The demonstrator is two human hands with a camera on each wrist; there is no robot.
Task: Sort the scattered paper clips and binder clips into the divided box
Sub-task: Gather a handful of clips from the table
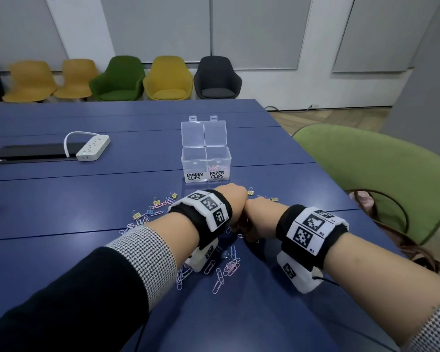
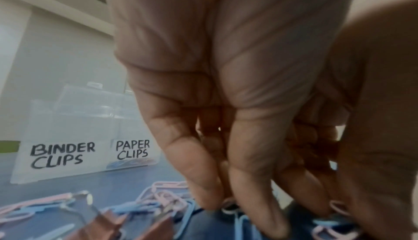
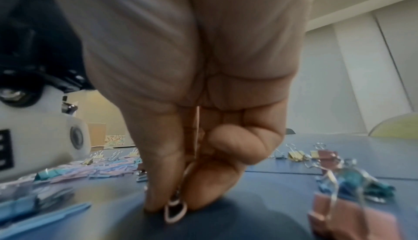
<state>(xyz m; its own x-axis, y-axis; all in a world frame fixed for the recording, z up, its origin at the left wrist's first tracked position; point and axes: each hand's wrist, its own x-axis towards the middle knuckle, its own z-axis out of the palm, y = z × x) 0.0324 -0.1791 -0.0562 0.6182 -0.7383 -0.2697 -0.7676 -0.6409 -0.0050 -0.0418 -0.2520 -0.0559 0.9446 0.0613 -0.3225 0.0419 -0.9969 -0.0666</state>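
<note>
Clips are scattered over the blue table point(image 1: 61, 199), too many and too tangled for a full count: pink and blue paper clips point(image 1: 229, 269) lie in a loose heap below the wrists, and at least six binder clips point(image 1: 157, 201) are made out in the head view, most of them left of the hands and two to the right. One clear box point(image 1: 205, 163) with two lidded compartments stands open beyond the hands; the left is marked BINDER CLIPS, the right PAPER CLIPS, and only in the right one are a few paper clips seen. Two hands are lowered side by side onto the heap, knuckles touching. The left hand point(image 1: 233, 201) is seen in its wrist view with fingers pointed down and bunched among the clips, but whether anything is held cannot be told. The right hand point(image 1: 258, 208) is hidden at the fingertips from the head camera; its wrist view alone shows thumb and forefinger pinching one pink paper clip point(image 3: 175, 211) at the table surface. One power strip point(image 1: 93, 147) lies at far left, and six chairs point(image 1: 168, 78) are lined along the wall.
</note>
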